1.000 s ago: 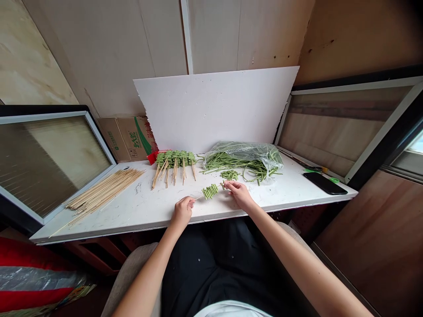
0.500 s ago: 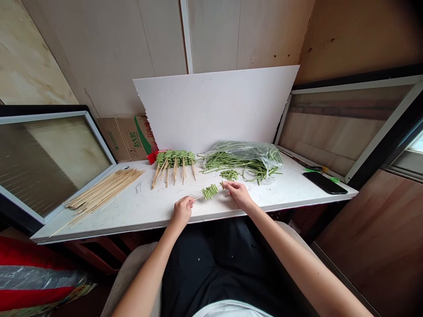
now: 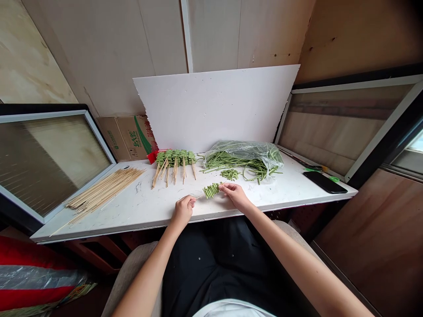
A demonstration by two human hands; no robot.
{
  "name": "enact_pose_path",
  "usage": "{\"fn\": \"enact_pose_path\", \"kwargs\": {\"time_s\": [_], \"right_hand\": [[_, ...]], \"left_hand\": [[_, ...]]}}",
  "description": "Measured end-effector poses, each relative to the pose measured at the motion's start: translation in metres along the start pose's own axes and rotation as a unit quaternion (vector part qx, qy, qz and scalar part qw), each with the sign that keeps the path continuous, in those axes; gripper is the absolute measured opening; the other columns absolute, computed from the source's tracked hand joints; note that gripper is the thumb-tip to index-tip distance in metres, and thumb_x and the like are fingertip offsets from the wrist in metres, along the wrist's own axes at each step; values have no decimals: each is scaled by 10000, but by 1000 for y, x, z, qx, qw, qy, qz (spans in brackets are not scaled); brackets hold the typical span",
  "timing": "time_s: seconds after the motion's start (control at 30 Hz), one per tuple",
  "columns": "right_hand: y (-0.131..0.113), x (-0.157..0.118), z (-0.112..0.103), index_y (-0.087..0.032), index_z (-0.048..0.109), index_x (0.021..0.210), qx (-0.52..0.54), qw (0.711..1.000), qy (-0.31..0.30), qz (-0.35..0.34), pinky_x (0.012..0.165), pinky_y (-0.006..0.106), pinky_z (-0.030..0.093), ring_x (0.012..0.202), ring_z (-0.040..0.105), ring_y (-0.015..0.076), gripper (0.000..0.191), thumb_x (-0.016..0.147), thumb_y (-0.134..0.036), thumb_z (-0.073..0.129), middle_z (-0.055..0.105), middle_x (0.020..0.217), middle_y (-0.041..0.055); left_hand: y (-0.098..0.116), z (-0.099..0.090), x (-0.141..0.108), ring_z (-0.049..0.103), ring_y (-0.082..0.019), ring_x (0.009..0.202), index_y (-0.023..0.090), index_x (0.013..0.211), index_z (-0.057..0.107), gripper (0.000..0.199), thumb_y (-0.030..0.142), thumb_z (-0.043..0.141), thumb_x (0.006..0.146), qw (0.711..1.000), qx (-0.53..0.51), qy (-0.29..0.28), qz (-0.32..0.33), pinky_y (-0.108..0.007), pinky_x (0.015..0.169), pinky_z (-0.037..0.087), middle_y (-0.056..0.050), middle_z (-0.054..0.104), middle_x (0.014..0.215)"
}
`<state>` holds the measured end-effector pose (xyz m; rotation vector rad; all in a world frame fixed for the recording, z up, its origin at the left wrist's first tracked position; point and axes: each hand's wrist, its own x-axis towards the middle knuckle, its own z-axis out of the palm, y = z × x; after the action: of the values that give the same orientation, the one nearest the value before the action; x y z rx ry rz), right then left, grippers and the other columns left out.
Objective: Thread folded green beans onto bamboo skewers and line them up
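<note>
My left hand (image 3: 183, 208) is closed around the lower end of a thin bamboo skewer (image 3: 199, 197). Several short green bean pieces (image 3: 210, 190) are threaded side by side across that skewer. At its far end, the fingers of my right hand (image 3: 234, 193) pinch a bean piece against the threaded row; the fingertips partly hide it. Just behind the right hand lies a small pile of cut green bean pieces (image 3: 229, 175). Farther left, finished bean skewers (image 3: 176, 157) are stacked, their bare sticks pointing toward me.
Loose bamboo skewers (image 3: 105, 188) lie on the left of the white table (image 3: 145, 211). Long green beans spill from a clear plastic bag (image 3: 244, 152) at the back. A black phone (image 3: 325, 182) rests at right. A white board (image 3: 218, 110) and a cardboard box (image 3: 124, 138) stand behind.
My right hand has moved slightly left along the skewer, bringing its bean piece up to the threaded row. My left hand has stayed nearly still.
</note>
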<state>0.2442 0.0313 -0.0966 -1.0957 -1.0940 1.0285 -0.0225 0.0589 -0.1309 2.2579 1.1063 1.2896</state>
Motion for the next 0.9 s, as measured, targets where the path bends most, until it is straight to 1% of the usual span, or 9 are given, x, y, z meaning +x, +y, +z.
{"fn": "enact_pose_path", "kwargs": {"time_s": [0.1,0.2,0.3,0.43,0.53,0.63,0.73,0.8,0.9], "right_hand": [[0,4,-6,-215,819,899,-16,1000,4,-1,692,323,503,973,696,282,465,686,-624,876,797,1084,101],[-1,7,-17,-222,810,1070,-89,995,14,-50,812,384,519,978,697,290,446,817,-586,768,791,1102,110],[-1,11,-27,-213,787,1130,-264,953,52,-142,971,452,467,986,664,297,351,923,-453,638,781,1014,115],[3,19,-27,-219,805,971,-449,873,83,-168,978,466,419,1031,608,342,240,929,-370,623,752,948,142],[5,29,-20,-219,780,781,-512,843,91,-134,898,453,418,1064,584,379,197,881,-376,714,733,896,167],[2,38,-14,-212,748,698,-542,826,94,-125,850,439,412,1090,576,393,162,847,-276,737,741,890,174],[-1,40,-18,-211,752,714,-498,853,75,-138,827,416,428,1028,612,358,157,858,-263,714,753,852,148],[-1,38,-26,-206,770,789,-409,902,44,-134,799,393,455,922,649,310,200,882,-372,709,764,858,126],[3,30,-40,-190,776,906,-239,966,32,-98,755,363,484,823,670,260,409,861,-591,709,774,906,111]], "left_hand": [[0,0,0,640,-166,653,201,862,700,239,126,486,936,1000,9,10,-8,-255,657,484,-8,651,680],[1,0,1,630,-169,648,203,871,700,228,156,495,956,999,14,31,-21,-262,652,477,-15,665,693],[2,0,1,641,-175,658,202,866,696,226,149,495,955,998,17,44,-29,-267,662,484,-20,676,702],[3,1,1,651,-178,672,201,873,696,229,120,493,941,999,21,40,-20,-269,671,495,-23,681,712],[3,2,0,655,-179,682,204,882,697,235,108,491,941,999,28,38,-18,-268,676,496,-26,683,720],[2,2,-1,653,-179,685,202,891,698,236,109,488,946,999,33,37,-18,-267,674,492,-29,682,726],[2,2,-2,653,-178,689,195,901,701,239,127,481,962,999,33,39,-15,-267,674,492,-32,681,731],[3,2,-2,651,-177,687,193,895,702,248,140,472,970,999,33,41,-13,-265,671,491,-33,681,734],[4,1,-2,647,-174,678,197,880,701,256,171,468,983,998,36,42,-10,-261,669,492,-30,678,728]]}}
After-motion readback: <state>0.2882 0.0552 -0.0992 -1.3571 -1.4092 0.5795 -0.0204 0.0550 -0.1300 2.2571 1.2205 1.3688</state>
